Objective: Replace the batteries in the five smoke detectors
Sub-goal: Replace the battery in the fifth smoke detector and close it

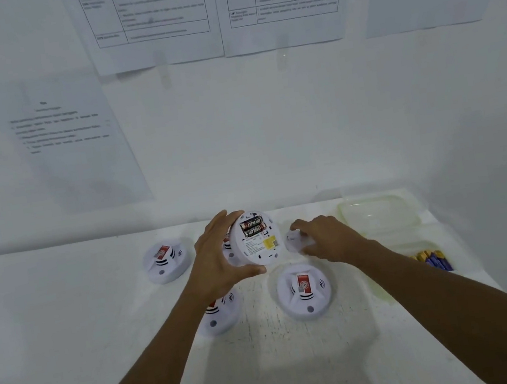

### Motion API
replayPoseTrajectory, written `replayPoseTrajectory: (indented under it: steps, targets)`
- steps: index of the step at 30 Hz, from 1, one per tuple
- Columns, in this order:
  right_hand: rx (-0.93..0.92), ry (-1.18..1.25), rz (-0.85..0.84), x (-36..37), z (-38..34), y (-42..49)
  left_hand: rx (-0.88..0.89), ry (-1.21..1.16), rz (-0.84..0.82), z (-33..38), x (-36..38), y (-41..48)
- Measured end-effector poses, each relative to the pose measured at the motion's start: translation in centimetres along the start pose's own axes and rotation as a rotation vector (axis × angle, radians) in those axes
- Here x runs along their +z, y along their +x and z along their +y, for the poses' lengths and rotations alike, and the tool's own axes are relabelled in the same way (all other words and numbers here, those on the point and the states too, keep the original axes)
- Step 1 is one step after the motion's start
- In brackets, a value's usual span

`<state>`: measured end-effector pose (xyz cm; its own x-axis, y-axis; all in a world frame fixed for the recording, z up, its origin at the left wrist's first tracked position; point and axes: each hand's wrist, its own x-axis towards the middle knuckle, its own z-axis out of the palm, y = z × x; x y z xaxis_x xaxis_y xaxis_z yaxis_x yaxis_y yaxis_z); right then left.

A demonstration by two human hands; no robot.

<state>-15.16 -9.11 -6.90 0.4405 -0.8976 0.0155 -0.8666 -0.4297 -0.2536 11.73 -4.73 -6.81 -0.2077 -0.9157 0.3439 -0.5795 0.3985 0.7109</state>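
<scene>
The left hand [220, 262] is spread wide around a round white plastic smoke detector [255, 244]. The detector is gripped by its rim between thumb and fingers and is held above the table, tilted so that its back is turned to the camera. Two black cylindrical batteries [252, 227] with red-and-white lettering are seated side by side in its open compartment, and a printed label with a yellow patch is seen below them.

The right hand [326, 237] is lowered just beside the held detector. Its fingers are curled round a small white round plastic piece [295, 238], which is pinched between thumb and forefinger on the white tabletop [272, 370].

Four more white detectors with red centre labels are set on the table:
- a second detector [166, 261] well to the left
- a third detector [228, 245] mostly hidden behind the left hand
- a fourth detector [223, 316] partly covered by the left forearm
- a fifth detector [304, 290] near, below the held one

At the right edge an upturned clear plastic container [377, 212] is placed, and nearer lies a clear plastic tray [401, 288] in which purple-and-yellow batteries [433, 260] are kept. Printed paper sheets [154, 19] are fixed to the white wall.
</scene>
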Motion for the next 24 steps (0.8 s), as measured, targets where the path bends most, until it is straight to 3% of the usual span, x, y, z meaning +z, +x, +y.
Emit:
replayPoseTrajectory:
  steps: [4,11,16,18,24]
  targets:
    - [-0.024,-0.017,0.068,-0.3,0.1,-0.4,-0.001,-0.045,0.017,0.6,0.0,0.1]
    - [0.213,0.752,0.536,-3.7,-1.6,-2.5,-0.008,-0.056,0.008,1.3,0.2,0.3]
    - [0.175,1.122,0.612,-6.4,-4.8,-4.3,0.04,-0.077,0.012,3.2,1.2,0.6]
    - [0.14,1.098,0.598,-6.4,-5.8,-4.6,0.072,-0.093,0.011,4.1,1.8,0.7]
    - [-0.028,0.531,0.651,-3.8,-6.4,-4.9,0.062,-0.122,-0.03,5.7,3.0,0.7]
